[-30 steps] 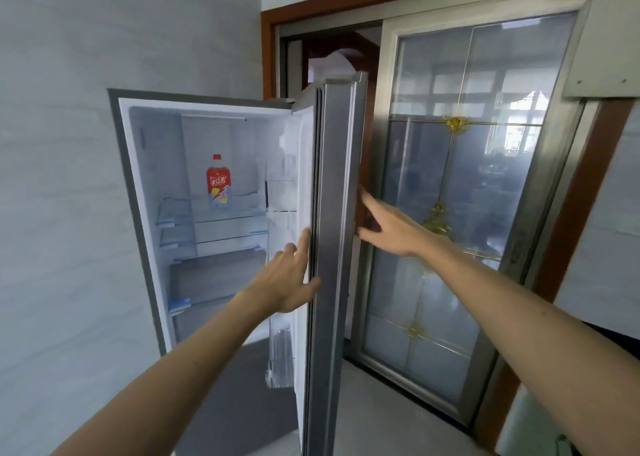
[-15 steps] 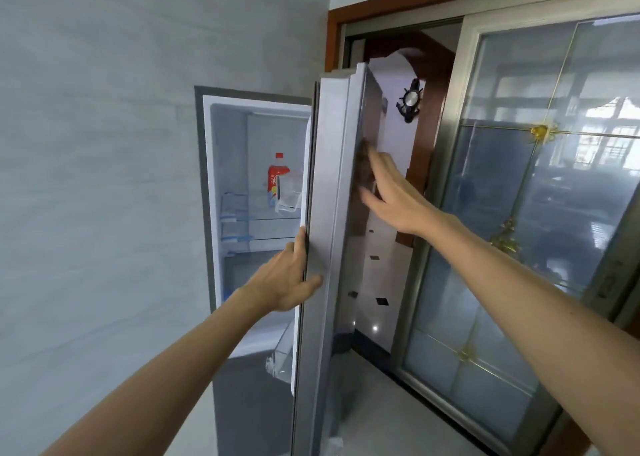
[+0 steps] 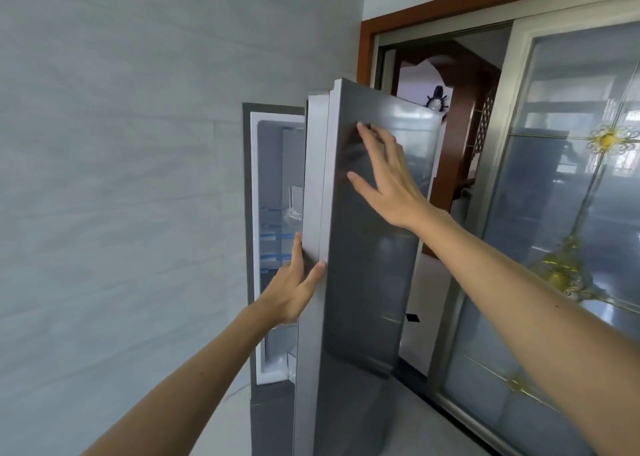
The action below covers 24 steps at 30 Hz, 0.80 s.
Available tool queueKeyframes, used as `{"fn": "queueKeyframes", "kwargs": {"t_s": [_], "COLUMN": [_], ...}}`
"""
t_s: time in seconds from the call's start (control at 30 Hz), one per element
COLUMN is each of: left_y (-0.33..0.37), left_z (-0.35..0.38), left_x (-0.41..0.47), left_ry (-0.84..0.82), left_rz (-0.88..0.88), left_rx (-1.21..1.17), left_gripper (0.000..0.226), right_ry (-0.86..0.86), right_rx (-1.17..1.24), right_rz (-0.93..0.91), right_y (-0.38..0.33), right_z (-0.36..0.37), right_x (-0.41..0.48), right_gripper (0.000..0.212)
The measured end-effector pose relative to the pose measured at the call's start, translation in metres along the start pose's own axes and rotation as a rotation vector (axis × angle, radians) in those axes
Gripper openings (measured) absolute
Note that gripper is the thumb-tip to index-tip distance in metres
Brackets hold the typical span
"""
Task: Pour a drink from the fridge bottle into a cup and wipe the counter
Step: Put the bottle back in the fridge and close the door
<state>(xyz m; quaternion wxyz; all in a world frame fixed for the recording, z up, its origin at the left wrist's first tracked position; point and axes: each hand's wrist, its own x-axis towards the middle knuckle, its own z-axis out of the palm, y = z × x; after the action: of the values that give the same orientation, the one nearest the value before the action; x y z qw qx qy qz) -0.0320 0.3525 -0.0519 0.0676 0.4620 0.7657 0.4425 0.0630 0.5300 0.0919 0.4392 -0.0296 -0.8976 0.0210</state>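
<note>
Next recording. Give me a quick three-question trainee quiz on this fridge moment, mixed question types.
1. True or false: the right hand lies flat, fingers spread, on the outer face of the fridge door.
2. Where is the left hand? A) on the door's edge B) on a shelf inside C) on the glass sliding door
3. Short answer: is a bottle visible inside the fridge?

Key: 1 true; 2 A; 3 no, the door hides most of the inside.
</note>
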Motion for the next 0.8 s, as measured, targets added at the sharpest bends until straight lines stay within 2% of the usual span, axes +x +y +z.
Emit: {"fn": "queueKeyframes", "kwargs": {"t_s": [0.13,0.27,0.43,0.57,0.8], "left_y": [-0.017,-0.042,-0.054,-0.069,-0.090], "left_z": [-0.006,-0.008,-0.014,-0.021,-0.026], "left_x": [0.006,0.020,0.041,0.056,0.080], "left_ry": [0.067,0.179,0.294,0.360,0.517], "left_rz": [-0.008,0.014,0.067,0.008,-0.059], "left_rx": [-0.082,-0.056,-0.084,-0.041,-0.018], "left_gripper": [0.088,0.101,0.099,0.091,0.098], "right_ry": [0.016,0.021,0.034,0.036,0.167], "right_rx": [0.018,-0.001,-0.186,-0.220,-0.159], "right_rz": [-0.010,-0.023,-0.111,-0.167,-0.237], "right_y": [-0.008,-0.013,0.000,0.011,0.022], "right_z": [0.028,0.055,0.089,0.114,0.156], "right_x": [0.016,0.031,0.054,0.073,0.093], "right_gripper": [0.073,0.074,0.080,0.084,0.078]}}
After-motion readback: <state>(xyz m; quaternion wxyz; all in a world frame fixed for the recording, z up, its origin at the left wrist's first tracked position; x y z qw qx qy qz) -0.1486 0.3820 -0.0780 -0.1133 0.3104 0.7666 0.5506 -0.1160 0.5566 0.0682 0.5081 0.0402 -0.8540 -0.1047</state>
